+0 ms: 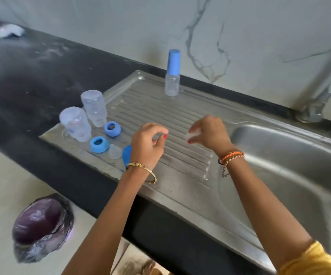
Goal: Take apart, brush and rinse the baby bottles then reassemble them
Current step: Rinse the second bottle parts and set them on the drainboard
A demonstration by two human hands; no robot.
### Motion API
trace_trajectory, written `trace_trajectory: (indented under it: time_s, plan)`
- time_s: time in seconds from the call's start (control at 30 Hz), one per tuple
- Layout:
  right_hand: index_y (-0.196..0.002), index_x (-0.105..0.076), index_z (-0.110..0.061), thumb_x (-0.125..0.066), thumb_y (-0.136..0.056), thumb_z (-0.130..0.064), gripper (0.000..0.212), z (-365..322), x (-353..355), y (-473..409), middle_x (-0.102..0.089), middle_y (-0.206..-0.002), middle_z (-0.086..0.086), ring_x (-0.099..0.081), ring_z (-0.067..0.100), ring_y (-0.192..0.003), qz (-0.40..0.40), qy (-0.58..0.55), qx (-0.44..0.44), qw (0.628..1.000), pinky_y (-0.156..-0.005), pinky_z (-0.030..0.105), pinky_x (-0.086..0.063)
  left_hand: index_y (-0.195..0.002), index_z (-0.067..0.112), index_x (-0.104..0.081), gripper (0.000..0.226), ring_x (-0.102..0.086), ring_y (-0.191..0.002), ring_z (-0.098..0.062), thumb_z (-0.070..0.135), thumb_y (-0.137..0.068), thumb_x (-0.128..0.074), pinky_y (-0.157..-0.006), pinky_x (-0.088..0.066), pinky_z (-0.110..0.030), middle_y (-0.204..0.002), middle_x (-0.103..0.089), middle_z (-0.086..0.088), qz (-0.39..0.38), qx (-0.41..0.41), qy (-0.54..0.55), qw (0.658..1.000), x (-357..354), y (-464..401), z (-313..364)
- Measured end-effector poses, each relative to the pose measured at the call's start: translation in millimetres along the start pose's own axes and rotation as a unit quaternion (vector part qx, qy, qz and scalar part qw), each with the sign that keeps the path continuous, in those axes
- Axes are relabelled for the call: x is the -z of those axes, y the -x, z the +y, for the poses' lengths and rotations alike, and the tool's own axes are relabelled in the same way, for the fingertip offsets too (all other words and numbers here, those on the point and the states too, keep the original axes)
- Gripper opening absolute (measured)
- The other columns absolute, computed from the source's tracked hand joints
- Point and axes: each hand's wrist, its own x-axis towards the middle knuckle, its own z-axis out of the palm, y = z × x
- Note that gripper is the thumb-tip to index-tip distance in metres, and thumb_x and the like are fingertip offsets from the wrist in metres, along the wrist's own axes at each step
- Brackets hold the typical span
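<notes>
Over the ribbed draining board (180, 116) beside the sink (279, 165), both hands hover close together. Her right hand (210, 132) pinches a small clear piece (189, 136), probably a teat, between thumb and curled fingers; motion blur hides which way it points. Her left hand (146, 143) is loosely curled with thumb and forefinger nearly meeting, and whether anything sits between them I cannot tell.

What matters next, I'd judge, lies down and to the left of the left hand: two blue collar rings, one nearer (99, 144) and one farther back (112, 129), both lying flat with their openings up. A second clear teat (115, 151) sits just beside the nearer ring, and a blue cap (127, 155) lies partly hidden behind the left wrist. The left hand is plainly nearer these than the right.

Behind the rings, two clear bottle bodies stand mouth down, one at the board's corner (75, 124) and one behind it (94, 108), long axes roughly upright, leaning slightly. A slimmer capped bottle (173, 74) stands upright near the wall, well apart.

Rinsing looks finished, with reassembly starting.
</notes>
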Motion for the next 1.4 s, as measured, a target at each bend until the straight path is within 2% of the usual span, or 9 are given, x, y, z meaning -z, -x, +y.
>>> trace_trajectory:
  time_s: [0.23,0.4,0.67,0.87,1.0,1.13,1.2,1.27,1.4]
  plan:
    - [-0.106,-0.069,-0.012,-0.079,-0.071,-0.017,0.038,-97,-37,-39,-0.068,-0.103,0.007,-0.063,0.023,-0.094,-0.041,-0.026,0.15,0.988,-0.079,0.021,-0.04,-0.09,0.007,-0.07,0.016,-0.055,-0.073,0.008,-0.003,-0.082,-0.059,-0.066,-0.042,-0.002,-0.089,-0.061,0.003,0.093,0.104,0.004,0.99,63,-25,-39]
    - [-0.108,-0.067,-0.009,-0.077,-0.071,-0.01,0.038,-122,-71,-57,-0.067,-0.107,0.008,-0.061,0.024,-0.099,-0.108,0.026,0.192,0.975,-0.084,0.025,-0.039,-0.094,0.004,-0.071,0.016,-0.057,-0.073,-0.006,-0.002,-0.083,-0.061,-0.067,-0.042,-0.001,-0.088,-0.064,-0.001,0.041,0.191,-0.012,0.981,81,-35,-68]
    - [-0.112,-0.066,-0.01,-0.077,-0.069,-0.011,0.044,-122,-90,-63,-0.068,-0.104,0.007,-0.062,0.022,-0.095,-0.135,0.035,0.207,0.968,-0.075,0.02,-0.038,-0.098,0.002,-0.071,0.018,-0.06,-0.084,-0.014,0.0,-0.086,-0.058,-0.072,-0.042,-0.011,-0.092,-0.069,-0.008,0.007,0.217,-0.041,0.975,74,-40,-80]
    - [-0.12,-0.059,-0.006,-0.082,-0.066,-0.007,0.058,-116,-86,-61,-0.064,-0.115,0.008,-0.06,0.02,-0.102,-0.158,-0.009,0.214,0.964,-0.081,0.016,-0.039,-0.098,0.003,-0.071,0.018,-0.062,-0.086,-0.015,0.0,-0.086,-0.059,-0.071,-0.043,-0.01,-0.095,-0.07,-0.009,0.004,0.204,-0.051,0.978,71,-38,-79]
    - [-0.12,-0.058,-0.007,-0.08,-0.066,-0.003,0.059,-101,-64,-51,-0.059,-0.118,0.007,-0.055,0.016,-0.101,-0.088,-0.075,0.208,0.971,-0.078,0.011,-0.036,-0.094,0.008,-0.072,0.021,-0.06,-0.079,-0.012,-0.005,-0.082,-0.06,-0.067,-0.043,-0.002,-0.089,-0.065,0.003,0.029,0.162,-0.026,0.986,73,-39,-63]
    - [-0.08,-0.054,-0.019,-0.079,-0.064,-0.001,0.036,-65,-31,-23,-0.051,-0.075,-0.006,-0.044,0.007,-0.065,0.093,-0.174,0.184,0.963,-0.059,0.01,-0.036,-0.076,0.014,-0.07,0.026,-0.056,-0.062,0.002,-0.011,-0.073,-0.065,-0.062,-0.046,-0.008,-0.071,-0.062,0.015,0.014,0.107,0.021,0.994,57,-40,-29]
    - [-0.063,-0.039,-0.03,-0.073,-0.064,0.004,0.047,-40,-16,-6,-0.04,-0.059,-0.015,-0.04,0.003,-0.051,0.196,-0.178,0.149,0.953,-0.054,0.008,-0.032,-0.059,0.021,-0.061,0.039,-0.053,-0.053,0.007,-0.016,-0.07,-0.063,-0.055,-0.042,-0.006,-0.052,-0.058,0.02,-0.021,0.102,0.049,0.993,37,-38,-11]
    - [-0.056,-0.033,-0.035,-0.065,-0.064,0.009,0.054,-10,-2,11,-0.038,-0.053,-0.019,-0.045,0.003,-0.053,0.255,-0.162,0.129,0.945,-0.054,0.005,-0.032,-0.053,0.028,-0.053,0.05,-0.051,-0.047,0.008,-0.019,-0.068,-0.06,-0.052,-0.038,-0.004,-0.047,-0.056,0.024,-0.067,0.094,0.077,0.99,11,-34,7]
    - [-0.055,-0.046,-0.027,-0.062,-0.062,0.012,0.043,51,16,46,-0.048,-0.052,-0.008,-0.047,0.003,-0.055,0.269,-0.143,0.075,0.949,-0.056,0.003,-0.034,-0.051,0.026,-0.052,0.05,-0.049,-0.043,0.008,-0.02,-0.067,-0.062,-0.051,-0.037,-0.004,-0.042,-0.055,0.022,-0.164,0.11,0.129,0.972,-50,-15,34]
